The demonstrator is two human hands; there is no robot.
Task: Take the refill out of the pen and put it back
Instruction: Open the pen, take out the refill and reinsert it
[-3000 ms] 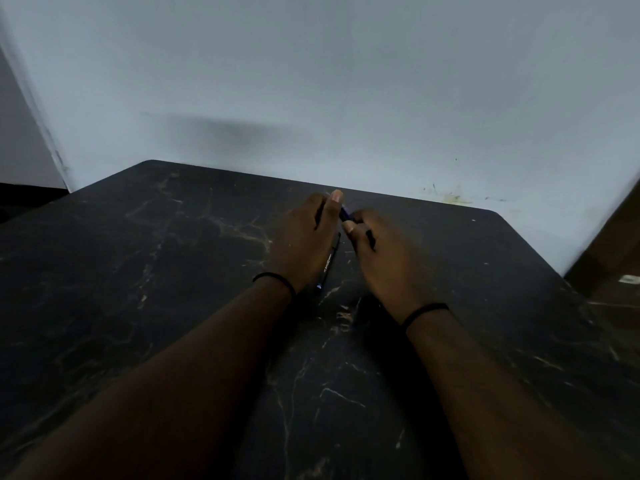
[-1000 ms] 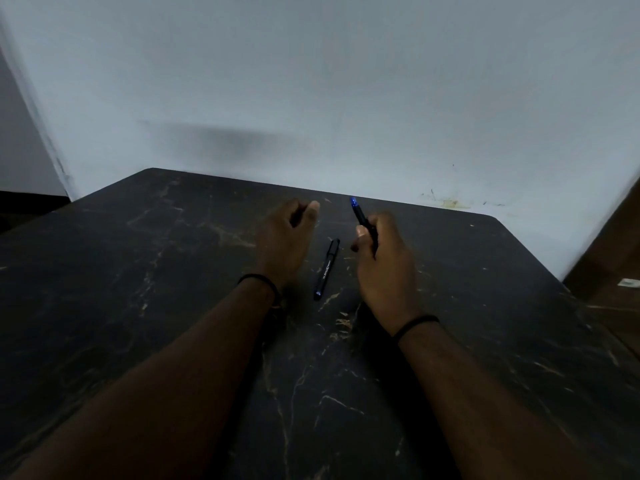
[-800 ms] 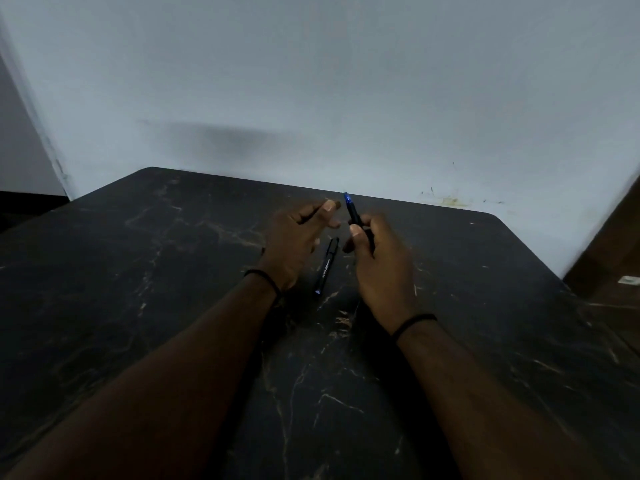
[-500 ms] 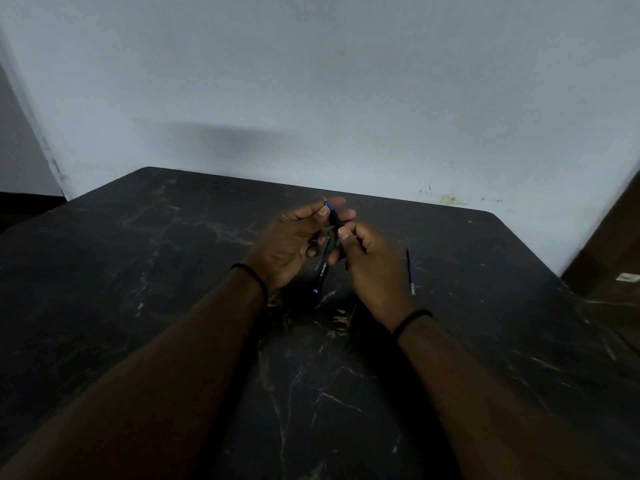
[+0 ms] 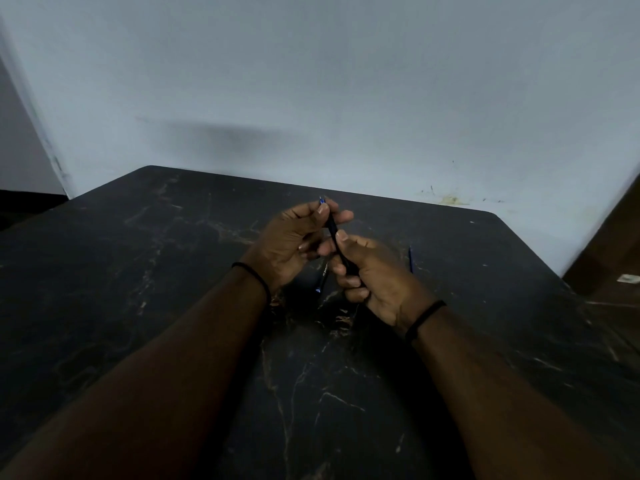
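Note:
Both hands hold a dark pen barrel (image 5: 334, 233) above the black marbled table (image 5: 138, 271). My right hand (image 5: 374, 275) grips its lower part with curled fingers and the thumb on top. My left hand (image 5: 294, 237) pinches its upper end, where a small blue tip (image 5: 322, 200) sticks out between thumb and forefinger. A second dark pen piece with pale lettering (image 5: 323, 275) lies on the table under the hands. A thin blue refill (image 5: 410, 259) lies on the table just right of my right hand.
A pale wall (image 5: 311, 98) rises directly behind the table's far edge. A brown surface with a small white item (image 5: 628, 278) is at the far right, beyond the table's corner. Each wrist wears a thin black band.
My left hand, apart a second ago, has come over and taken the upper end of the barrel held by my right hand. The refill has come into view to the right.

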